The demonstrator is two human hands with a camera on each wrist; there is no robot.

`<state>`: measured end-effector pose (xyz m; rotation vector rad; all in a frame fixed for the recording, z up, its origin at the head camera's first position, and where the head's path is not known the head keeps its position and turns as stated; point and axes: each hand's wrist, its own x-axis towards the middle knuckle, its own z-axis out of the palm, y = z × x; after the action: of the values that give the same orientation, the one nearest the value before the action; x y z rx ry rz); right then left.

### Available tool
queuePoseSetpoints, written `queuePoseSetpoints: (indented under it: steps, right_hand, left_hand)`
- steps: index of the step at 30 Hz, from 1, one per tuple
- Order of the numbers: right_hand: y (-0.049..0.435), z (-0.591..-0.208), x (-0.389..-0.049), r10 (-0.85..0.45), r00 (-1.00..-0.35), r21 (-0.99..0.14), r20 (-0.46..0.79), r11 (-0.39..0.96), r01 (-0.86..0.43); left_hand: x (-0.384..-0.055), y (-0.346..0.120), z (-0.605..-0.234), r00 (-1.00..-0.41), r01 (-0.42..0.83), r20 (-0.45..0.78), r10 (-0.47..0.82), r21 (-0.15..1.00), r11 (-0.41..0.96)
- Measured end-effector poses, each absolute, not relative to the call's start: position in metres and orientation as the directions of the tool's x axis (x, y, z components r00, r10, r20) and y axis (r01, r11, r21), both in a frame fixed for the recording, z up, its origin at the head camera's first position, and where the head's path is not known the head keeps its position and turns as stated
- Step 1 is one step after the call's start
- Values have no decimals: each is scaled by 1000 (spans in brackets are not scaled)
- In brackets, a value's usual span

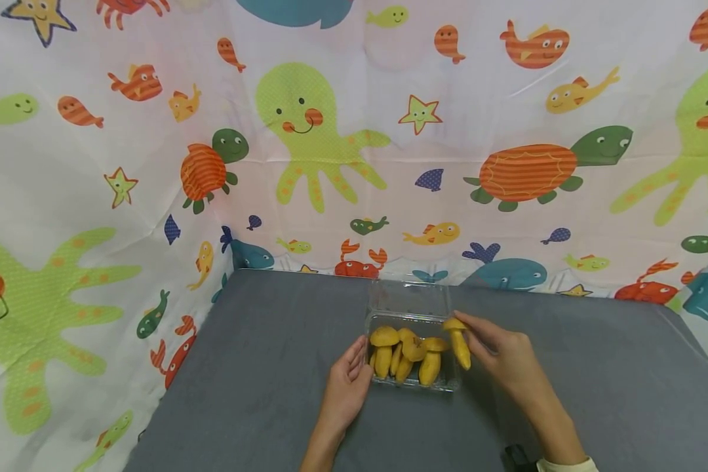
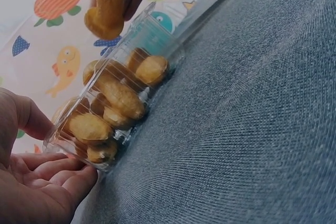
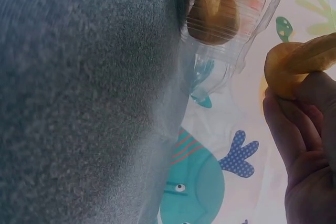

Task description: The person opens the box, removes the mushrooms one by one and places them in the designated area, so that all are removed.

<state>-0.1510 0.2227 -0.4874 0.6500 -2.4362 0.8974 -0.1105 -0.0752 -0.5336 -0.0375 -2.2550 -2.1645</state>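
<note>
A clear plastic clamshell box (image 1: 442, 385) stands on the grey cloth, its lid (image 1: 410, 299) tipped back away from the person. Several yellow mushrooms (image 1: 383, 357) with rounded caps lie inside it. At the box's left end, my left hand (image 1: 343, 388) grips the wall, thumb at the rim and fingers low against the side. My right hand (image 1: 510, 360) pinches one yellow mushroom (image 1: 461, 349) by its cap, above the box's right end, stem pointing down. In the left wrist view, this held mushroom (image 2: 107, 11) hangs higher than the rim.
Grey cloth (image 1: 259, 367) covers the table around the box. Behind and to the left hangs a white curtain (image 1: 342, 229) printed with sea animals, meeting the table's back edge close behind the lid. A dark band (image 1: 516, 455) sits by the right wrist.
</note>
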Motion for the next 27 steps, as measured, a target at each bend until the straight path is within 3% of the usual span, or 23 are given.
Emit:
queuePoseSetpoints:
  steps: [27]
  right_hand:
    - [244, -481, -163, -117, -815, -476, 568, 761, -441]
  left_hand:
    - [-113, -77, -532, -1000, 3, 2, 3, 999, 37]
